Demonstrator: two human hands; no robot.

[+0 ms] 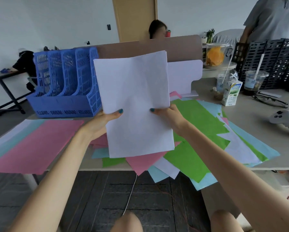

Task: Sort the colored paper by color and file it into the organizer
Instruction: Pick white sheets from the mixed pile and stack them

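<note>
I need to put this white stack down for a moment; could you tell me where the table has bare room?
Bare table shows between the milk carton, the controller and the mixed paper pile. Pink sheets cover the left, the pile the middle; the blue organizer stands back left.

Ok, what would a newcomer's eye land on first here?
The white paper stack held up mid-frame, pinched by the left hand and right hand at its sides. Behind it to the left stands the blue organizer; below, loose green sheets and pink sheets fan across the table.
</note>
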